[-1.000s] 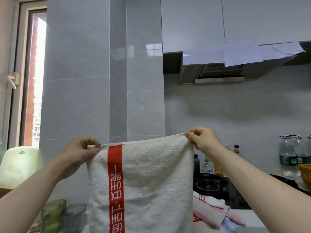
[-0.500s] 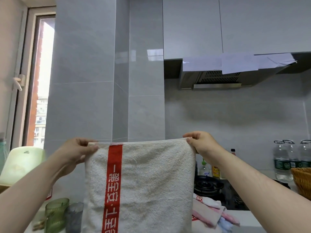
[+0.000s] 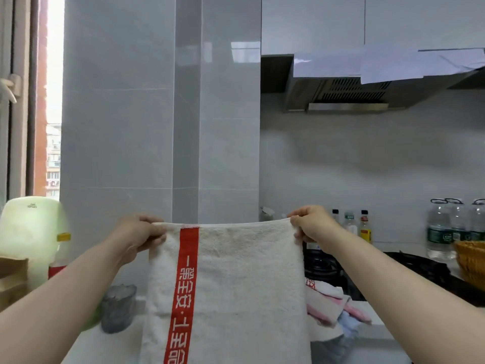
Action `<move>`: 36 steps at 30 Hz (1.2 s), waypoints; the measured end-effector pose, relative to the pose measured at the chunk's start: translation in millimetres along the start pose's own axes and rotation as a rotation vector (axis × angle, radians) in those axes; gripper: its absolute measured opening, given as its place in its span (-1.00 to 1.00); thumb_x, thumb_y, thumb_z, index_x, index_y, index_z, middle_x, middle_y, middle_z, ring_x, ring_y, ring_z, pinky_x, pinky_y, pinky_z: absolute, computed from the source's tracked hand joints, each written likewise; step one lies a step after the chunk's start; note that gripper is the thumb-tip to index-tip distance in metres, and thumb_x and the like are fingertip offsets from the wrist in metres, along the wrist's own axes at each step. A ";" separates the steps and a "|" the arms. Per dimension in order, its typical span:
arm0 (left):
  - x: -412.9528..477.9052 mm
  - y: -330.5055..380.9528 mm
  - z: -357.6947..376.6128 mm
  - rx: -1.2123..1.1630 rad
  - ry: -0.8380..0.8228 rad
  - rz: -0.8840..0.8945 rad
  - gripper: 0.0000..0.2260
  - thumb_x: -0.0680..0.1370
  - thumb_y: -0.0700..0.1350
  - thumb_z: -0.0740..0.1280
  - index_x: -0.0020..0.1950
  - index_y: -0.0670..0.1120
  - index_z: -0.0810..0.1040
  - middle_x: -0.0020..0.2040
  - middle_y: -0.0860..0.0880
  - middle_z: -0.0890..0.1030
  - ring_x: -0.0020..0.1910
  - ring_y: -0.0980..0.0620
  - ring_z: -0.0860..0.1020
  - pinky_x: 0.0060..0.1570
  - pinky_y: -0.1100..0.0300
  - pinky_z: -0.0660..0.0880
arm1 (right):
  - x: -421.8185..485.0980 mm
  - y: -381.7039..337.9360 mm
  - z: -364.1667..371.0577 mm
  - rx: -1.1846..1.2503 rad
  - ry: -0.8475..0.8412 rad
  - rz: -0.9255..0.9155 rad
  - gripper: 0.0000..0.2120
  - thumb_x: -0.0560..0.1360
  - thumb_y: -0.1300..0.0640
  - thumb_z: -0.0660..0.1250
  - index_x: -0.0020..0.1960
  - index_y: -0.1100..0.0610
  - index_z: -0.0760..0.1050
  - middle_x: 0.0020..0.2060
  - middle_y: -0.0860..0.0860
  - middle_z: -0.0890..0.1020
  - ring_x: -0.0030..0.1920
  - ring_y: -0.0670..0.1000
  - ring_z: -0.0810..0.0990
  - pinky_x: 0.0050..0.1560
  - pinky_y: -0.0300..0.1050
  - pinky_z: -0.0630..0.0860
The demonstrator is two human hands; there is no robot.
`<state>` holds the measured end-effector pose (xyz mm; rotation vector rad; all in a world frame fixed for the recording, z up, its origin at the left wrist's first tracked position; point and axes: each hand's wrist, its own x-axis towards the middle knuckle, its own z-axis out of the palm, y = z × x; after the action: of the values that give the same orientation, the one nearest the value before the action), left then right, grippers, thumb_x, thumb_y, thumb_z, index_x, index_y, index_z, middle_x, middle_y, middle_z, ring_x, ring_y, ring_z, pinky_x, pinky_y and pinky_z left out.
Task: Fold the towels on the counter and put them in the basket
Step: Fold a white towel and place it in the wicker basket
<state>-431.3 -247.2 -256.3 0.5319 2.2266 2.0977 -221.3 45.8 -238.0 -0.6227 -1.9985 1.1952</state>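
Observation:
A white towel [image 3: 244, 279] with a red lettered stripe hangs upright in front of me, stretched flat by its top edge. My left hand [image 3: 136, 239] pinches its top left corner and my right hand [image 3: 308, 224] pinches its top right corner. Behind the towel, on the counter [image 3: 378, 329], lies a heap of other towels [image 3: 330, 306] in white, pink and blue. A wicker basket [image 3: 471, 261] shows partly at the right edge. The towel's lower end runs out of view.
A gas hob [image 3: 325, 266] sits behind the towel heap, with sauce bottles [image 3: 364, 228] and water bottles [image 3: 455, 227] along the wall. A grey glass [image 3: 118, 308] stands at the left, near a pale green appliance [image 3: 29, 237] and a cardboard box [image 3: 13, 277]. A range hood [image 3: 346, 93] hangs above.
The view has shifted a little, so the basket and counter items show more. The towel's top edge is now pulled straighter and level between both hands.

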 end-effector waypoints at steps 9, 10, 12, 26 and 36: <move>43.9 -130.7 79.2 0.149 0.060 0.086 -0.85 0.45 -0.32 0.34 -0.27 -0.14 0.63 -0.32 -0.06 0.63 -0.27 -0.08 0.56 -0.24 0.10 0.48 | 37.8 127.4 73.2 0.275 0.054 0.316 -0.80 0.56 0.47 0.09 -0.02 0.34 0.48 -0.32 0.18 0.47 -0.42 0.05 0.43 -0.49 -0.15 0.44; 47.6 -141.5 85.5 0.170 0.060 0.105 -0.83 0.47 -0.31 0.32 -0.27 -0.14 0.64 -0.33 -0.04 0.63 -0.29 -0.04 0.55 -0.29 0.15 0.44 | 41.5 138.4 78.7 0.309 0.059 0.331 -0.79 0.56 0.47 0.08 -0.05 0.34 0.47 -0.34 0.17 0.45 -0.44 0.04 0.40 -0.51 -0.16 0.40; 60.2 -162.5 99.1 0.230 0.072 0.140 -0.82 0.47 -0.32 0.28 -0.27 -0.16 0.61 -0.35 -0.01 0.61 -0.29 -0.03 0.55 -0.33 0.18 0.38 | 53.4 161.8 89.9 0.329 0.071 0.342 -0.80 0.56 0.47 0.08 -0.06 0.35 0.47 -0.36 0.16 0.44 -0.43 0.04 0.38 -0.47 -0.16 0.37; 92.6 -255.2 151.6 1.148 -0.480 0.399 -0.39 0.56 0.26 0.09 0.57 0.13 0.04 0.59 0.06 -0.14 0.56 0.05 -0.16 0.52 0.05 -0.15 | 51.3 239.1 171.2 -1.006 -0.461 -0.540 -0.53 0.60 -0.12 0.06 0.45 0.03 0.28 0.57 0.12 -0.03 0.56 0.14 -0.05 0.53 0.12 -0.10; 69.9 -238.4 141.1 1.057 -0.557 0.220 -0.48 0.59 0.23 0.10 0.52 0.11 0.21 0.58 0.08 0.04 0.56 0.06 -0.01 0.50 0.09 0.01 | 43.3 239.0 161.7 -0.754 -0.623 -0.315 -0.65 0.61 -0.12 0.08 0.28 0.05 0.39 0.34 0.01 0.39 0.34 0.07 0.37 0.31 0.00 0.31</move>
<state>-513.4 -99.4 -486.6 1.2218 2.7501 0.4746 -364.0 96.9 -487.4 -0.2549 -2.9733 0.4290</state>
